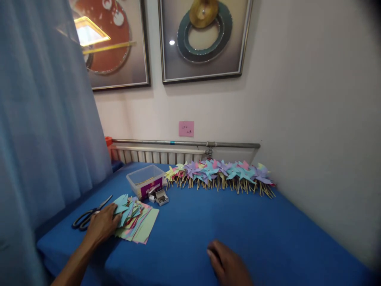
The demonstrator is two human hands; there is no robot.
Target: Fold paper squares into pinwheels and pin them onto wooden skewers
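My left hand (104, 222) reaches over a pile of cut paper pieces, its thumb and fingers closing at the edge of a light-blue cut paper piece (121, 202). Beneath and beside that piece spread pastel paper sheets (150, 224) in green, pink and blue. Just left of the hand lie dark-handled scissors (89, 216), partly covered by it. My right hand (228, 262) rests low over the blue cover, fingers curled in, slightly blurred, with nothing visible in them.
Behind the papers stand a clear plastic box (145, 178) with sticks inside and a small open box of pins (162, 197). Paper pinwheels on sticks (220, 172) lie in a long row by the radiator (154, 153). A blue curtain (47, 111) hangs left.
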